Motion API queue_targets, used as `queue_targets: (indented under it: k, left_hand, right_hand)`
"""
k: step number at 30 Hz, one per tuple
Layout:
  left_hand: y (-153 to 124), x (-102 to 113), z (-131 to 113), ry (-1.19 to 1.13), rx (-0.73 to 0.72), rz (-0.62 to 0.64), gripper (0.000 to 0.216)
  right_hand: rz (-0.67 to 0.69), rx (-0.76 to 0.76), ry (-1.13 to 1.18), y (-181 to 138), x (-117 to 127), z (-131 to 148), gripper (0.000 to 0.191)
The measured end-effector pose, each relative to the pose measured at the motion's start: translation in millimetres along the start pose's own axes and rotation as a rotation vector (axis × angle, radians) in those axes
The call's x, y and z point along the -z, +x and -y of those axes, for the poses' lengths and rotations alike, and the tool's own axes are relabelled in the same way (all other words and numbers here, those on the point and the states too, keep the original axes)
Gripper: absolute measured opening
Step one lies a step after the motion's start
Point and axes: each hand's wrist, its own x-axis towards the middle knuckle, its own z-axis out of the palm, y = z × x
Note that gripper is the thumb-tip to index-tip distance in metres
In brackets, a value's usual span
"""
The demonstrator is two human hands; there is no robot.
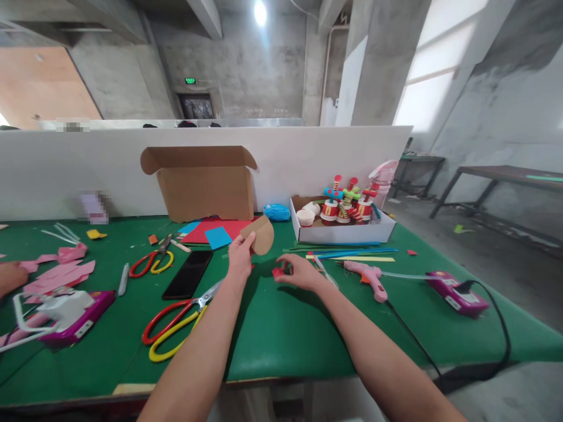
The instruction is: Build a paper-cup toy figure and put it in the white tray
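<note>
My left hand [240, 253] pinches a brown cardboard piece [263, 235] with a rounded end, holding it above the green table. Just to its right, my right hand [301, 272] is curled, with a small red piece [277, 272] at its fingertips, perhaps paper. Behind the cardboard lie a red sheet [197, 232] and a blue square of paper [218, 237]. Large scissors [176, 328] with red and yellow handles rest beside my left forearm. A pink glue gun [367, 278] lies to the right of my right hand.
A white tray [343, 233] of paper-cup figures stands at the back, before a white partition [277, 158]. Left are a black phone [187, 274], smaller scissors [152, 262] and pink scraps [61, 275]. Another person's hand [11, 276] shows at the left edge. A purple power strip [457, 293] sits right.
</note>
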Motion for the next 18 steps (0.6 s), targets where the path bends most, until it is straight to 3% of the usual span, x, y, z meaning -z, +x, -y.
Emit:
queue_targets:
  k: [2,7,13,18]
  left_hand:
    - [0.3,0.3,0.3,0.012,0.028,-0.004,0.052]
    - [-0.1,-0.7,0.9,0.032,0.053,0.01,0.05]
    - [2.6,3.5,-1.2,0.039,0.03,-0.013,0.042]
    - [0.6,1.9,-0.5,0.027,0.057,-0.006,0.04]
  right_hand:
    - [0.074,0.062,-0.119,-2.9,-4.3,1.4,0.049]
    - [0.071,0.095,-0.218,-0.1,-7.8,2.1,0.021]
    - [-0.012,0.083,-0.253,0.5,-2.6,2.6,0.018]
    - [0.072,0.116,-0.295,-3.4,-7.2,2.0,0.044]
